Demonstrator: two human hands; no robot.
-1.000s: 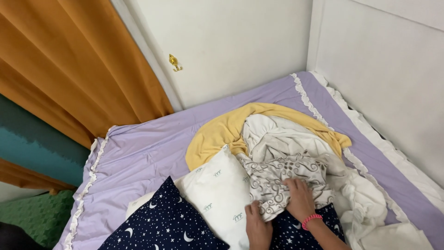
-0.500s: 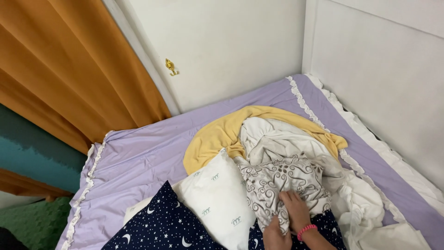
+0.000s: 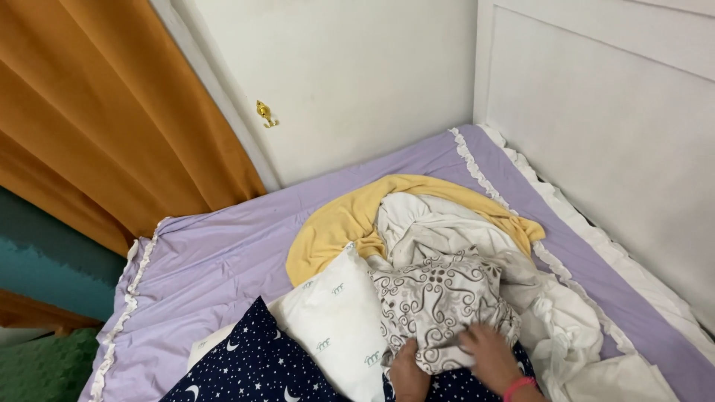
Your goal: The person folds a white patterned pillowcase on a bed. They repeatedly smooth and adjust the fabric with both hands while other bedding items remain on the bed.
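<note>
A crumpled cloth with grey swirl patterns (image 3: 436, 301) lies on a pile of laundry on the bed. My left hand (image 3: 408, 376) grips its lower edge at the bottom of the view. My right hand (image 3: 493, 356), with a pink band at the wrist, presses on the same cloth just to the right. Under and behind it lie a white cloth (image 3: 439, 223) and a yellow cloth (image 3: 350, 219). A white pillow with small prints (image 3: 335, 331) sits left of my hands.
The bed has a lilac sheet (image 3: 216, 257) with a white frill. A dark blue cloth with moons and stars (image 3: 253, 372) lies at the near left. Orange curtain (image 3: 97, 126) hangs at left; white walls (image 3: 611, 134) enclose the back and right. More white fabric (image 3: 581, 335) bunches at right.
The view has tilted up a little, so my hands sit lower in the frame. Both hands stay on the patterned cloth, which is bunched up slightly more toward me.
</note>
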